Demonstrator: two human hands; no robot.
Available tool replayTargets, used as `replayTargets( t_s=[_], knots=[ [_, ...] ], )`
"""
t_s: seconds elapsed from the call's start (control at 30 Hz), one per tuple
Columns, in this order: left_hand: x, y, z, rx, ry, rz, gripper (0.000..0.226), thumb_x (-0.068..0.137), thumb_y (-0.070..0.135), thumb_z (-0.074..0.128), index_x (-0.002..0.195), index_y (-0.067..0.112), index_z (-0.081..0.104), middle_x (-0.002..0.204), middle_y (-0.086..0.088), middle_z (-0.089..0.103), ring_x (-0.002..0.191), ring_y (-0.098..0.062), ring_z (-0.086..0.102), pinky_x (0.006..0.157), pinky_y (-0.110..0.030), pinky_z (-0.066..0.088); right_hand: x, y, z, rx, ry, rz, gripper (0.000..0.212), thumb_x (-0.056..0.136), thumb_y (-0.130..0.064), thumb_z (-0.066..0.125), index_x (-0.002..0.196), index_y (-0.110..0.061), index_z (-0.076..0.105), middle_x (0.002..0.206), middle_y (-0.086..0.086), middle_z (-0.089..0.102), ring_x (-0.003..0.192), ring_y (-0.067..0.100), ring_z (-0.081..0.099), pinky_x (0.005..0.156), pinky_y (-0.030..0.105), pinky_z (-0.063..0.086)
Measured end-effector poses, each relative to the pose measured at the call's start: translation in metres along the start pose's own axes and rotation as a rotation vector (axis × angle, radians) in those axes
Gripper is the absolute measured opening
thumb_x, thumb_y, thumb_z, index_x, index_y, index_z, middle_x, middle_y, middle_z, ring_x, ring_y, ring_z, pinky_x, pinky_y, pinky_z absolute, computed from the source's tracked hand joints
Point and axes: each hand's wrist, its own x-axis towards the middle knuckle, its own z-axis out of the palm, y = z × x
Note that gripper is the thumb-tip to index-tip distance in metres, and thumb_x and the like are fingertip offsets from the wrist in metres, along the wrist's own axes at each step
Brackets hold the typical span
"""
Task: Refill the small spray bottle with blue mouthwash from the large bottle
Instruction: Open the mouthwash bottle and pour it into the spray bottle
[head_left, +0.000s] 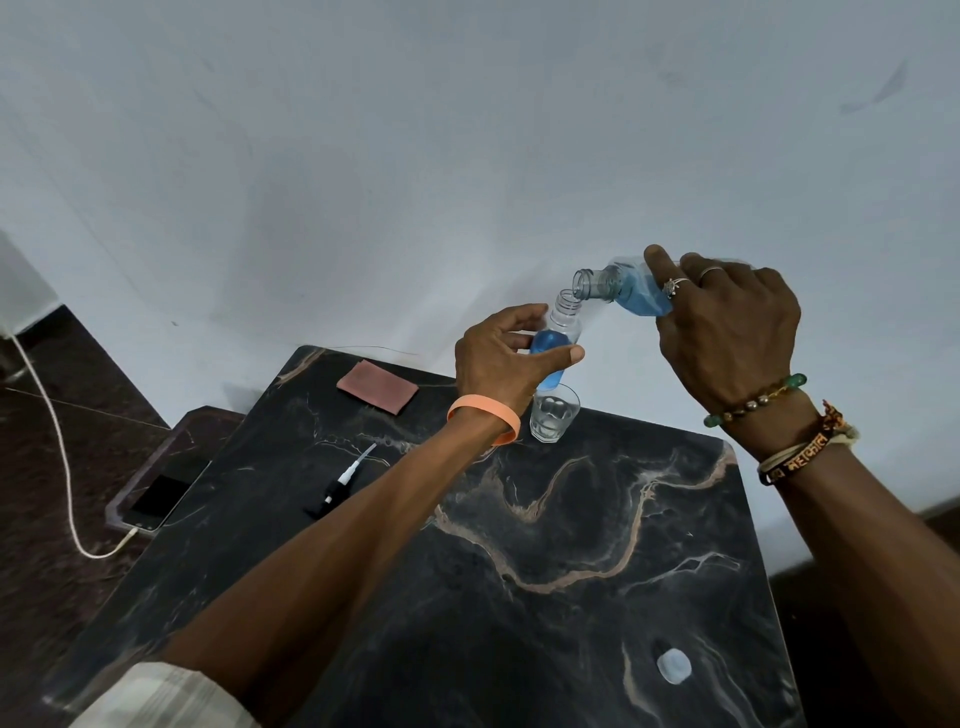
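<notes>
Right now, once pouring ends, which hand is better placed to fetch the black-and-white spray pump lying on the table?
Left. The black-and-white spray pump lies on the left side, nearer the left hand, though that hand holds the small clear bottle.

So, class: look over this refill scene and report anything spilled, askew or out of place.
Nothing looks spilled. The spray pump lies on its side on the marble table, off the small spray bottle, as refilling needs. The large bottle is tilted on purpose. A pale round cap lies near the front edge.
</notes>
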Motion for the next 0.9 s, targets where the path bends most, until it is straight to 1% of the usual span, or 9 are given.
replayTargets(
  t_s=[0.13,0.2,0.23,0.33,0.47,0.63,0.73,0.9],
  knots=[
    [0.0002,-0.0008,0.0,0.007,0.005,0.007,0.057,0.061,0.035,0.089,0.112,0.02,0.069,0.11,0.004,0.071,0.082,-0.001,0.064,0.065,-0.004,0.049,0.0001,-0.0009,-0.0008,0.005,0.021,-0.005,0.051,0.084,-0.008,0.059,0.135,-0.012,0.056,0.11,0.019,0.068,0.095,0.042,0.063,0.074,0.043,0.046],
    [0.0006,-0.0009,0.0001,0.014,0.006,0.009,0.057,0.061,0.035,0.089,0.112,0.02,0.069,0.111,0.004,0.071,0.084,-0.002,0.065,0.067,-0.007,0.05,0.0005,-0.001,-0.0013,-0.004,0.024,-0.005,0.05,0.085,-0.009,0.059,0.135,-0.012,0.056,0.111,0.018,0.068,0.094,0.042,0.063,0.074,0.042,0.046],
    [0.0009,-0.0008,0.0001,0.014,0.004,0.009,0.057,0.061,0.035,0.089,0.112,0.02,0.069,0.111,0.004,0.071,0.084,-0.001,0.065,0.067,-0.007,0.05,0.0005,-0.0009,-0.0014,-0.009,0.025,-0.007,0.05,0.085,-0.01,0.06,0.135,-0.012,0.056,0.111,0.018,0.068,0.095,0.041,0.063,0.073,0.042,0.046],
    [0.0008,-0.0004,-0.0002,0.004,0.004,0.008,0.056,0.06,0.035,0.089,0.111,0.021,0.07,0.108,0.006,0.071,0.078,0.007,0.062,0.065,-0.004,0.048,0.0006,-0.0007,-0.0015,-0.008,0.014,-0.005,0.051,0.085,-0.011,0.06,0.136,-0.012,0.055,0.112,0.018,0.068,0.097,0.042,0.063,0.075,0.042,0.046],
    [0.0001,-0.0015,0.0002,-0.004,0.012,0.004,0.056,0.06,0.034,0.089,0.111,0.02,0.07,0.108,0.005,0.071,0.078,0.005,0.063,0.064,-0.004,0.049,0.0006,-0.0005,-0.0018,-0.025,0.016,-0.003,0.05,0.086,-0.011,0.059,0.136,-0.013,0.054,0.112,0.017,0.068,0.096,0.041,0.063,0.075,0.042,0.046],
    [0.0003,-0.0019,0.0004,-0.007,0.008,0.004,0.056,0.06,0.033,0.09,0.11,0.021,0.07,0.104,0.008,0.071,0.076,0.011,0.062,0.062,-0.002,0.047,-0.0006,0.0,-0.0016,-0.01,0.026,-0.006,0.051,0.084,-0.009,0.06,0.135,-0.012,0.055,0.111,0.018,0.068,0.095,0.042,0.063,0.074,0.042,0.046],
    [0.0003,-0.0018,0.0011,0.0,0.011,0.007,0.055,0.06,0.034,0.089,0.11,0.021,0.07,0.105,0.008,0.071,0.076,0.011,0.061,0.063,-0.002,0.047,-0.0003,0.0009,-0.0018,-0.005,0.037,-0.012,0.051,0.084,-0.008,0.062,0.134,-0.011,0.056,0.111,0.02,0.068,0.095,0.042,0.063,0.075,0.043,0.046],
    [0.0003,-0.0011,0.0011,-0.007,0.007,0.008,0.055,0.06,0.034,0.09,0.109,0.022,0.07,0.099,0.015,0.067,0.075,0.013,0.061,0.061,-0.002,0.046,0.0001,0.0005,-0.003,0.0,0.04,-0.01,0.051,0.083,-0.008,0.061,0.134,-0.012,0.057,0.111,0.02,0.068,0.095,0.042,0.063,0.075,0.043,0.046]
  ],
)
